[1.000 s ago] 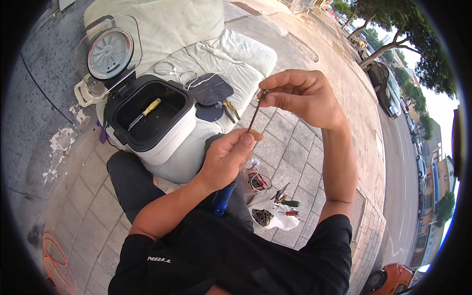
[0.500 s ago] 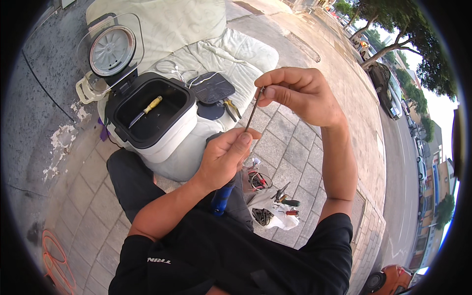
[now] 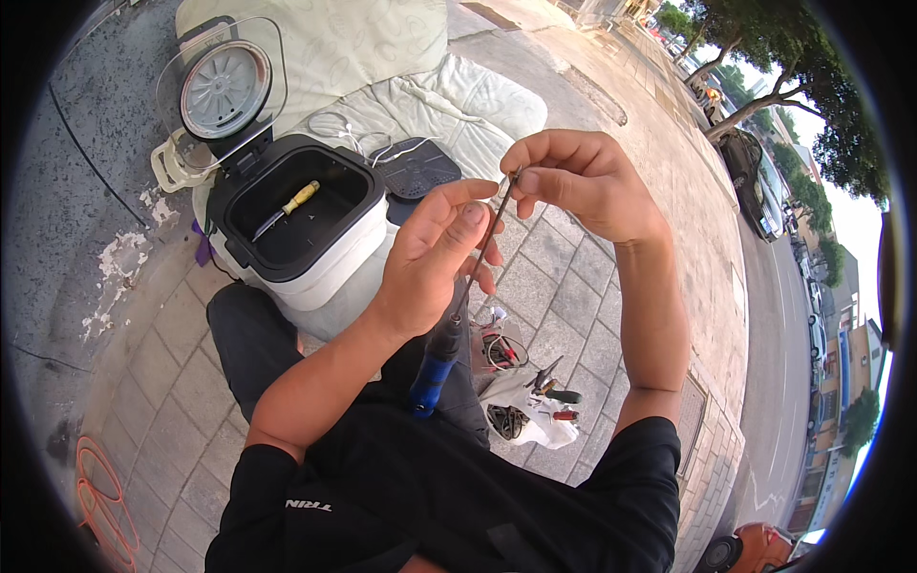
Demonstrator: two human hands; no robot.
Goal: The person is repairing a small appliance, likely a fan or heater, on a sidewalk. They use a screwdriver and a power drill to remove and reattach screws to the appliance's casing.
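the left hand (image 3: 435,250) is loosely open; just beside it the right hand (image 3: 587,186) pinches, its forearm (image 3: 655,315) raised.

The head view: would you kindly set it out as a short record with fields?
Left hand: fingers parted beside the thin dark shaft
Right hand: thumb and forefinger pinched at the shaft's upper end
Blue handle: below the left hand
Rice cooker: white body, lid raised
Inside cooker: yellow-handled tool
White bag: right of the blue handle, with a green-handled tool and a red-handled tool
Ground: paving
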